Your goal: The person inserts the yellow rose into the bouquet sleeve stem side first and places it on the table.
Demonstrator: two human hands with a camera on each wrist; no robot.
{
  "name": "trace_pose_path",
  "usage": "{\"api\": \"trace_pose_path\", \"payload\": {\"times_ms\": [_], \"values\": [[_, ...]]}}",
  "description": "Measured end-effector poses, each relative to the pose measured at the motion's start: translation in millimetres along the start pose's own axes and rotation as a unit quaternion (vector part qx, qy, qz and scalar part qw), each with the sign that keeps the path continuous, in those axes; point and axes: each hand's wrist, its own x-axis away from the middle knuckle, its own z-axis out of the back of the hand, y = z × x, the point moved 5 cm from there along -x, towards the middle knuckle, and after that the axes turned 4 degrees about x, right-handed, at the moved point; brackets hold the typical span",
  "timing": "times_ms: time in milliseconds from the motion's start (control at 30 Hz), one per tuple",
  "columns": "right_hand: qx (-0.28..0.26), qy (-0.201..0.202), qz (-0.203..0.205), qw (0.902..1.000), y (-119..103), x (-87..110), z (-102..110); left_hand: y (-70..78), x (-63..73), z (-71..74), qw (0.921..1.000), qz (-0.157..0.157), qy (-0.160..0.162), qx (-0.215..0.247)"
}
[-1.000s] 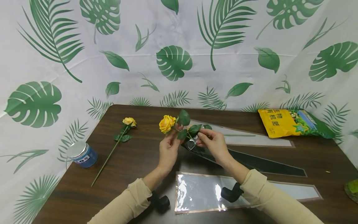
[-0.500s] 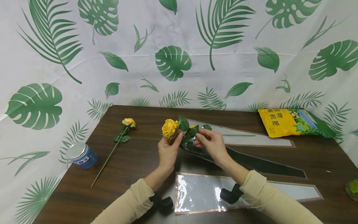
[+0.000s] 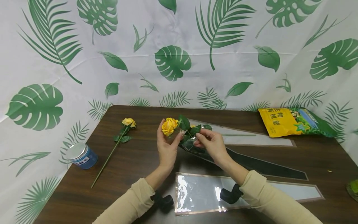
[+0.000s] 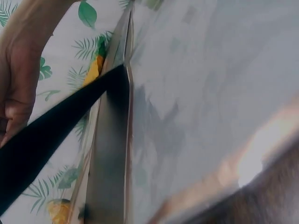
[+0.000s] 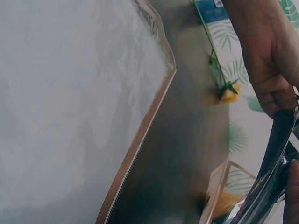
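Note:
In the head view a yellow rose (image 3: 169, 126) with green leaves lies at the mouth of a black, clear-fronted flower sleeve (image 3: 257, 165). My left hand (image 3: 167, 149) holds the rose near its bloom, fingers behind the petals and thumb beside the leaves. On the sleeve's upper edge, my right hand (image 3: 213, 146) pinches the film between thumb and fingers; leaves partly hide the exact contact. The black sleeve (image 4: 60, 121) crosses the left wrist view, with the right hand (image 4: 18, 79) beside it. The left hand (image 5: 266, 60) appears above the sleeve (image 5: 268, 186) in the right wrist view.
Another rose (image 3: 129, 122) lies on the dark table (image 3: 134, 202), near a blue can (image 3: 85, 158). Behind the hands, a pale sleeve (image 3: 251, 141) contains a stem. A flat pale sleeve (image 3: 204, 189) lies in front. A yellow bag (image 3: 282, 123) stands back right.
The rose has shifted slightly right. My left fingers have spread up behind the bloom instead of sitting below it. The right hand keeps its pinch, barely moving.

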Motion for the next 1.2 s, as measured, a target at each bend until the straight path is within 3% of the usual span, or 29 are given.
{"api": "trace_pose_path", "payload": {"times_ms": [133, 533, 700, 833, 933, 1000, 1200], "values": [[-0.004, -0.001, 0.003, 1.0000, -1, 0.2, 0, 3.0, -0.3, 3.3, 0.9998, -0.014, -0.012, -0.006], [-0.004, -0.013, 0.013, 0.9998, -4, 1.3, -6, 11.0, -7.9, 10.8, 0.9970, -0.075, -0.007, -0.015], [0.002, -0.016, 0.015, 0.9998, -4, 1.3, -6, 13.3, -8.1, 9.1, 0.9960, -0.063, -0.020, -0.061], [0.006, -0.018, 0.016, 0.9997, -2, 1.1, -4, 22.6, -4.1, 5.3, 0.9938, -0.032, -0.042, -0.098], [0.008, -0.017, 0.024, 0.9996, -3, 0.7, -4, 31.3, 0.0, 1.4, 0.9882, -0.010, -0.070, -0.136], [0.012, -0.016, 0.029, 0.9994, -4, 0.8, -3, 27.1, 0.8, 2.4, 0.9815, -0.009, -0.089, -0.169], [0.015, -0.011, 0.036, 0.9992, -8, 0.6, -2, 10.2, -0.6, 10.0, 0.9615, -0.058, -0.118, -0.241]]}}
